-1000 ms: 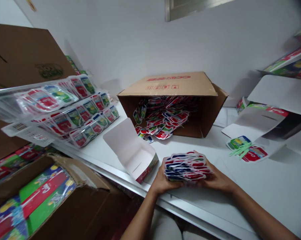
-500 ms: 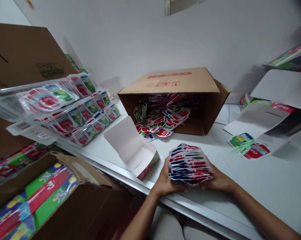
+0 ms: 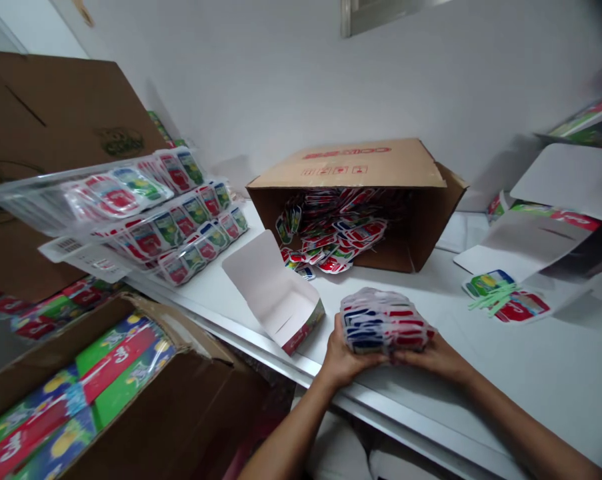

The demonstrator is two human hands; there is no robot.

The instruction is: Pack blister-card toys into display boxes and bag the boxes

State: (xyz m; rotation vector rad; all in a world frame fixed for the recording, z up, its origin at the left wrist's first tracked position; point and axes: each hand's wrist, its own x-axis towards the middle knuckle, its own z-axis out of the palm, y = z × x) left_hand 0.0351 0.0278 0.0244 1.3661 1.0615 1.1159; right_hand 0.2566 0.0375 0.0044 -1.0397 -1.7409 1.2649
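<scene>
Both my hands grip one thick stack of small red, blue and white packets [image 3: 383,321] near the front edge of a white table [image 3: 505,373]. My left hand [image 3: 341,360] closes on the stack's left end and my right hand [image 3: 433,357] on its right end. The stack rests low over the tabletop and looks blurred. Just to the left lies a small open carton [image 3: 273,293], white inside, with its flap up. Behind the stack a brown cardboard box [image 3: 361,193] lies on its side, spilling several of the same packets.
Clear trays of packets [image 3: 151,213] are stacked at the left. A brown box of green and red cartons [image 3: 81,387] stands below the table's left edge. Flat unfolded cartons [image 3: 531,240] and a loose packet with green strips [image 3: 501,297] lie at the right. A white wall is behind.
The stack has been squeezed flatter and shifted slightly between my hands. The view has swung a little to the left.
</scene>
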